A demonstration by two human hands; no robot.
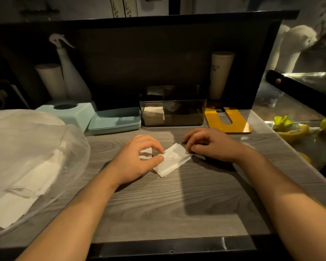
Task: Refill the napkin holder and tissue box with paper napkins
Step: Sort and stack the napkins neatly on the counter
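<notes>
Wood-grain counter (177,204) fills the view, a clear bag (26,157) of napkins sits far left, and the dark holder (173,110) stands at the back beside the teal box (72,112). Centre stage, left hand (135,162) and right hand (209,144) each pinch an end of one folded napkin (172,161) lying on the counter.

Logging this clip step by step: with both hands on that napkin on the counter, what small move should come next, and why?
Probably finish the fold and press it flat. The left hand and right hand pinch opposite ends of the napkin, which lies on the counter, folded but not yet lifted. The napkin holder behind looks only partly filled.
</notes>
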